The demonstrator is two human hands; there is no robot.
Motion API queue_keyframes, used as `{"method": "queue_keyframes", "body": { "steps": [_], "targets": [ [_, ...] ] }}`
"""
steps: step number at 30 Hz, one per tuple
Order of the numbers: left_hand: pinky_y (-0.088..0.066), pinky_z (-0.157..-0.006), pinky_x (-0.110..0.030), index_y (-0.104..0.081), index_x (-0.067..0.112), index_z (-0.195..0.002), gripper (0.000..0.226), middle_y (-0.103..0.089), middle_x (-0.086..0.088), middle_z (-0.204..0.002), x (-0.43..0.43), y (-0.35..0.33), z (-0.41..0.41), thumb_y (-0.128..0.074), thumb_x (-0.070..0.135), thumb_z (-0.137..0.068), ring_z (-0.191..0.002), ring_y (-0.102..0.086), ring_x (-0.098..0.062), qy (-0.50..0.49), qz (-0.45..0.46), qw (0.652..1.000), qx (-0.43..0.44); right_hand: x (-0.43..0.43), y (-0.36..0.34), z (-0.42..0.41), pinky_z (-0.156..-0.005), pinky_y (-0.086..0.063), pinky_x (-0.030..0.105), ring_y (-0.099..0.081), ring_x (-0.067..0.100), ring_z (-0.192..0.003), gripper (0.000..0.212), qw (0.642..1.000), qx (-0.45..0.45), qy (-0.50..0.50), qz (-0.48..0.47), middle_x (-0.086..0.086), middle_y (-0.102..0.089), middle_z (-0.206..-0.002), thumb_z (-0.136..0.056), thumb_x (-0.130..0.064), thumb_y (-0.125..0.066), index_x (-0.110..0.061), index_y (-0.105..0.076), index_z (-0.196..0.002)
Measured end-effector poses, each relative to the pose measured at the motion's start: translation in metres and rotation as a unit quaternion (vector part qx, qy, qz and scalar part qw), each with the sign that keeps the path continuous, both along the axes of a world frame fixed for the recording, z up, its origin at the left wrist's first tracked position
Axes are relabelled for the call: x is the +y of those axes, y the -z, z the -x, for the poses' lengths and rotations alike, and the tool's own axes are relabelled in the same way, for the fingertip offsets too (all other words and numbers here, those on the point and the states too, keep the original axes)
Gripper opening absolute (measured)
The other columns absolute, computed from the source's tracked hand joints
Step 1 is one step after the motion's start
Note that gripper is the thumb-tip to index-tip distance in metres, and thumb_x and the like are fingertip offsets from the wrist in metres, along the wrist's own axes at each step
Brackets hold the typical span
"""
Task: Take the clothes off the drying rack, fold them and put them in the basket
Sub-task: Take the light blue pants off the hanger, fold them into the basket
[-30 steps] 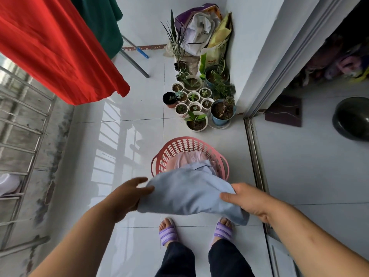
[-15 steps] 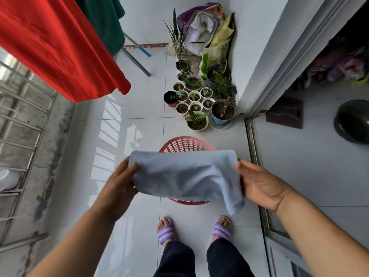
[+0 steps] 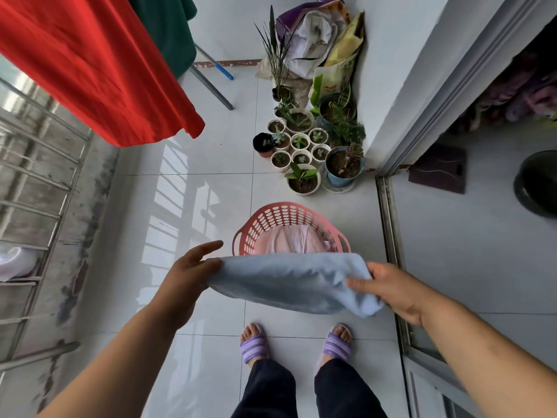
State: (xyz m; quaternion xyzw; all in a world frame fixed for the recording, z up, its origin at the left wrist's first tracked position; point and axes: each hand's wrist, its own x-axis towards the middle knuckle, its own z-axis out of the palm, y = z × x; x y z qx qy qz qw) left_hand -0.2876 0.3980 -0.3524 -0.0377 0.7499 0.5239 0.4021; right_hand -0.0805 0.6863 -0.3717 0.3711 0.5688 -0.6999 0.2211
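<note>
Light-blue cloth (image 3: 286, 282) has dropped lower and nearer the body than half a second back, so the pink laundry basket (image 3: 289, 215) and the pink garment (image 3: 289, 241) inside it now show beyond it. Cloth is folded, held in the air between both hands, over the basket's near edge. Left hand (image 3: 190, 279) grips the left end at the thumb, other fingers stretched loose above. Right hand (image 3: 391, 288) pinches the right end, fingers on top, thumb hidden. Red cloth (image 3: 90, 64) and dark green garment (image 3: 168, 25) hang on the drying rack (image 3: 212, 87), upper left. Potted plants (image 3: 304, 146) cluster by the wall past the basket.
</note>
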Motion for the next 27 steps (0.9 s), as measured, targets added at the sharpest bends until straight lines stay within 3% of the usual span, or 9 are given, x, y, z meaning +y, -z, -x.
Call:
{"method": "queue_keyframes", "body": {
  "steps": [2,5,9,15,18,20,23,25,27],
  "targets": [
    [-0.05,-0.096,-0.042,-0.067,0.036,-0.11,0.028,-0.065,-0.012,-0.115,-0.004,0.0,-0.002,-0.06,0.015,-0.093,-0.108,-0.06,-0.031,-0.002,0.006,1.0,0.01,-0.007,0.007,-0.007,-0.075,-0.053,0.026,-0.07,0.013,-0.088,0.017,0.996,-0.028,-0.06,-0.052,0.0,-0.077,-0.097,-0.089,-0.022,-0.069,-0.017,-0.07,-0.106],
    [-0.052,-0.09,-0.039,-0.069,0.04,-0.106,0.025,-0.066,-0.01,-0.112,-0.007,0.004,-0.005,-0.062,0.019,-0.093,-0.104,-0.061,-0.03,-0.016,0.043,0.997,0.058,-0.011,0.014,-0.008,-0.074,-0.046,0.027,-0.063,0.014,-0.079,0.014,0.997,-0.015,0.038,-0.064,0.005,-0.072,-0.09,-0.095,-0.024,-0.062,-0.011,-0.067,-0.092],
    [-0.045,-0.065,-0.021,-0.064,0.03,-0.117,0.025,-0.066,-0.009,-0.109,-0.004,0.007,-0.005,-0.058,0.022,-0.094,-0.093,-0.061,-0.024,-0.002,0.15,0.981,0.12,-0.019,0.017,0.0,-0.075,-0.039,0.032,-0.054,0.017,-0.08,0.027,0.991,-0.007,0.093,-0.097,0.01,-0.067,-0.086,-0.094,-0.03,-0.063,-0.004,-0.066,-0.09],
    [-0.049,-0.074,-0.026,-0.069,0.033,-0.104,0.017,-0.069,-0.01,-0.106,-0.003,-0.003,0.008,-0.062,0.023,-0.092,-0.094,-0.063,-0.024,0.0,0.107,0.99,0.092,-0.016,0.009,-0.003,-0.059,-0.046,0.02,-0.061,0.006,-0.063,0.005,0.993,-0.061,-0.076,-0.059,-0.004,-0.069,-0.073,-0.092,-0.017,-0.066,-0.015,-0.065,-0.087],
    [-0.045,-0.091,-0.032,-0.068,0.036,-0.112,0.025,-0.068,-0.005,-0.11,-0.007,-0.012,0.018,-0.068,0.029,-0.088,-0.107,-0.06,-0.018,-0.001,0.005,0.998,0.07,-0.011,0.002,0.002,-0.081,-0.048,0.031,-0.066,0.016,-0.082,0.011,0.999,-0.001,0.035,-0.015,0.007,-0.073,-0.088,-0.096,-0.018,-0.058,-0.01,-0.066,-0.095],
    [-0.046,-0.091,-0.024,-0.06,0.033,-0.125,0.043,-0.067,-0.001,-0.111,-0.004,-0.013,0.02,-0.071,0.026,-0.084,-0.106,-0.061,-0.01,0.01,-0.036,0.997,0.068,-0.007,0.0,0.01,-0.093,-0.048,0.039,-0.065,0.027,-0.101,0.032,0.988,0.04,0.136,0.058,0.019,-0.071,-0.108,-0.09,-0.025,-0.065,-0.002,-0.066,-0.112],
    [-0.052,-0.085,-0.022,-0.05,0.027,-0.131,0.06,-0.066,-0.001,-0.114,0.004,-0.006,0.018,-0.076,0.018,-0.078,-0.098,-0.063,-0.009,0.087,0.038,0.993,0.068,-0.005,-0.004,0.024,-0.1,-0.049,0.04,-0.059,0.032,-0.118,0.071,0.959,0.091,0.226,0.144,0.022,-0.064,-0.126,-0.073,-0.039,-0.081,0.003,-0.06,-0.127],
    [-0.052,-0.077,-0.023,-0.051,0.029,-0.13,0.05,-0.068,-0.002,-0.103,0.009,-0.003,0.016,-0.071,0.019,-0.085,-0.09,-0.065,-0.012,0.097,0.091,0.989,0.061,-0.004,-0.005,0.028,-0.103,-0.047,0.04,-0.057,0.032,-0.123,0.068,0.944,0.124,0.243,0.186,0.021,-0.062,-0.13,-0.077,-0.031,-0.077,0.003,-0.055,-0.132],
    [-0.055,-0.086,-0.035,-0.054,0.032,-0.127,0.038,-0.069,-0.004,-0.099,0.009,0.0,0.02,-0.064,0.019,-0.092,-0.091,-0.066,-0.02,0.04,0.102,0.991,0.072,-0.004,-0.004,0.029,-0.101,-0.049,0.039,-0.06,0.03,-0.12,0.065,0.948,0.117,0.242,0.172,0.018,-0.064,-0.127,-0.076,-0.026,-0.078,-0.001,-0.056,-0.131]
  ]
}}
